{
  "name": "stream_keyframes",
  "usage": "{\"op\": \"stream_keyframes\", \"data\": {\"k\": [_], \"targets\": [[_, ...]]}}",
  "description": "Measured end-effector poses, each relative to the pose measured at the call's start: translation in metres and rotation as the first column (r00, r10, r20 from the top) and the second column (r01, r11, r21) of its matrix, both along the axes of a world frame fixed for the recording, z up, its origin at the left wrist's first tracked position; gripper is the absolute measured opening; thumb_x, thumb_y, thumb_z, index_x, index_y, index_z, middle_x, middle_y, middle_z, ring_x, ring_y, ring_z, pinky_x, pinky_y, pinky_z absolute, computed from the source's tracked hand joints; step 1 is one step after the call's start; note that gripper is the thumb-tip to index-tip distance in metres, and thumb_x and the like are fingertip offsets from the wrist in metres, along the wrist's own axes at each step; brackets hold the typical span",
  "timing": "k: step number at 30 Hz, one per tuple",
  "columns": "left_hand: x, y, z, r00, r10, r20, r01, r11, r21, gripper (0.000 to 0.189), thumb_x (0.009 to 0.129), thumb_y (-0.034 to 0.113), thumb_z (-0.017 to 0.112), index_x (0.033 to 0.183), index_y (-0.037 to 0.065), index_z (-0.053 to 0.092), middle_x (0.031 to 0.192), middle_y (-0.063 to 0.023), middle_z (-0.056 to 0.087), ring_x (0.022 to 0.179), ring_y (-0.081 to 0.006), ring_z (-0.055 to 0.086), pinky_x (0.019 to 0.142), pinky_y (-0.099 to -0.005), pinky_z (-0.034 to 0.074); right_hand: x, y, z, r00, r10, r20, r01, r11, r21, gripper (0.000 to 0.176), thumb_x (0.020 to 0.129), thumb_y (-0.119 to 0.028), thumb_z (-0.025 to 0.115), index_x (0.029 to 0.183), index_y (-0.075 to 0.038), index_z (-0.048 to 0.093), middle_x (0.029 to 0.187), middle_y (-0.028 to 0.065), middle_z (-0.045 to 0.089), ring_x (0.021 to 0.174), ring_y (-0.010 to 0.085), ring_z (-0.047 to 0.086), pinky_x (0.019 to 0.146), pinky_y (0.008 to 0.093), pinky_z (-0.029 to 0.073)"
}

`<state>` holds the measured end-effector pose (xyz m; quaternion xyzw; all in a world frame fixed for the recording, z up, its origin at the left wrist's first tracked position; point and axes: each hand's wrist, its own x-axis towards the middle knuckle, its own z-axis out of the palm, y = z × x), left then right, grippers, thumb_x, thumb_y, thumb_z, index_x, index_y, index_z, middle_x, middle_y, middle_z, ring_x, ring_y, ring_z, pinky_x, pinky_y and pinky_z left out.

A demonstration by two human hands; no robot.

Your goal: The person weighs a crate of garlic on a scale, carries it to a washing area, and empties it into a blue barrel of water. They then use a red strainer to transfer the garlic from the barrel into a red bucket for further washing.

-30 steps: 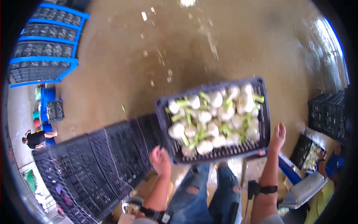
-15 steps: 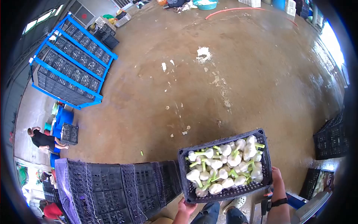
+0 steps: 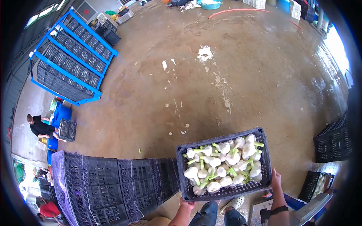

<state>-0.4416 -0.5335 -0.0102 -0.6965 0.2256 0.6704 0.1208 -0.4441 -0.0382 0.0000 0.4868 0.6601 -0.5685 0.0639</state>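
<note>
A black plastic crate (image 3: 228, 195) full of white garlic bulbs (image 3: 232, 156) with short green stems is held up in front of my body, slightly tilted in view. My left hand (image 3: 187, 203) grips its near left corner from below, the fingers partly hidden under the crate. At the right end, my right hand (image 3: 276, 178) is closed on the crate's side. Close to the left of the crate stands a tall stack of black crates (image 3: 103, 180) with purple netting around it.
A blue rack (image 3: 71, 84) with black crates stands at far left. Below it, a person in black (image 3: 40, 127) is beside blue tubs (image 3: 62, 114). More crates (image 3: 332, 143) stand at right, near a metal-edged surface (image 3: 311, 209). The brown floor (image 3: 151, 94) looks wet.
The crate of garlic, with both hands still on it, sits slightly farther left and higher in view. The surroundings have shifted a little as well. The person in black has changed posture.
</note>
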Motion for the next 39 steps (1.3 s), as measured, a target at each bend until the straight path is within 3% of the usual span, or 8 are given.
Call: {"op": "stream_keyframes", "data": {"k": [5,7,14,24,30,32,34,39], "targets": [[-0.003,0.008,-0.001,0.997,0.062,-0.044,-0.064,0.997,-0.034,0.032,0.081,0.037,0.036,0.083,0.018,0.062,0.079,-0.0014,0.063,0.067,-0.0191,0.059,0.056,-0.0363,0.049,-0.018,-0.022,0.098,0.953,0.255,0.165,-0.294,0.909,0.296,0.041,0.087,-0.034,0.052,0.067,0.001,0.059,0.058,0.007,0.058,0.06,0.0179,0.058,0.061,0.033,0.046],[0.006,0.004,-0.012,0.964,0.165,-0.206,-0.166,0.986,0.013,0.033,0.082,0.034,0.036,0.09,0.016,0.062,0.09,-0.0048,0.064,0.083,-0.024,0.061,0.068,-0.042,0.052,-0.026,-0.039,0.138,0.846,0.373,0.38,-0.53,0.653,0.541,0.032,0.078,-0.029,0.059,0.07,0.002,0.057,0.063,0.0186,0.059,0.063,0.0326,0.06,0.061,0.0409,0.046],[0.002,-0.001,0.018,0.981,0.1,-0.169,-0.095,0.995,0.037,0.031,0.084,0.033,0.034,0.087,0.015,0.059,0.089,-0.0022,0.063,0.073,-0.0202,0.057,0.054,-0.0331,0.042,-0.077,-0.087,0.195,0.675,0.607,0.42,-0.711,0.383,0.59,0.018,0.077,-0.02,0.057,0.069,-0.005,0.06,0.07,0.0187,0.06,0.068,0.0382,0.059,0.063,0.0458,0.046],[-0.051,0.0,0.174,0.967,0.18,-0.179,-0.179,0.984,0.023,0.027,0.082,0.027,0.058,0.063,0.014,0.044,0.043,0.007,0.018,0.04,-0.0091,0.022,0.04,-0.0261,0.017,-0.077,-0.103,0.186,0.819,0.52,0.241,-0.538,0.552,0.637,0.017,0.078,-0.017,0.057,0.069,-0.002,0.058,0.068,0.0186,0.058,0.067,0.0383,0.056,0.062,0.0458,0.044],[-0.106,0.078,0.207,0.812,-0.449,-0.373,0.376,0.891,-0.255,0.021,0.075,0.007,0.067,0.094,0.008,0.058,0.055,0.0037,0.045,0.044,-0.0083,0.038,0.045,-0.0244,0.033,-0.089,-0.093,0.202,0.887,0.428,0.171,-0.44,0.676,0.591,0.016,0.076,-0.013,0.056,0.067,-0.001,0.057,0.065,0.0209,0.055,0.066,0.0391,0.055,0.059,0.0448,0.043],[-0.122,0.077,0.205,0.287,-0.958,0.01,0.422,0.117,-0.899,0.021,0.077,0.006,0.062,0.097,0.002,0.058,0.061,-0.0031,0.057,0.049,-0.0164,0.051,0.047,-0.0299,0.041,-0.098,-0.087,0.204,0.872,0.462,0.161,-0.425,0.553,0.717,0.016,0.076,-0.012,0.056,0.066,0.0,0.056,0.065,0.0217,0.054,0.063,0.0397,0.054,0.058,0.0444,0.042],[-0.151,0.055,0.204,0.199,-0.891,0.409,-0.152,-0.44,-0.885,0.011,0.073,0.003,0.062,0.084,0.004,0.06,0.065,-0.0104,0.059,0.053,-0.0245,0.056,0.049,-0.0328,0.043,-0.116,-0.079,0.221,0.866,0.466,0.183,-0.433,0.513,0.741,0.017,0.075,-0.012,0.056,0.064,0.001,0.055,0.066,0.022,0.054,0.063,0.0398,0.054,0.057,0.0441,0.042],[-0.216,0.017,0.194,0.372,-0.877,0.305,-0.073,-0.355,-0.932,0.013,0.077,0.006,0.063,0.088,0.0,0.059,0.081,-0.013,0.056,0.076,-0.0274,0.053,0.071,-0.0359,0.043,-0.157,-0.061,0.242,0.874,0.467,0.133,-0.424,0.601,0.677,0.012,0.071,-0.009,0.058,0.064,0.001,0.056,0.065,0.022,0.055,0.064,0.0395,0.055,0.058,0.044,0.042]]}}
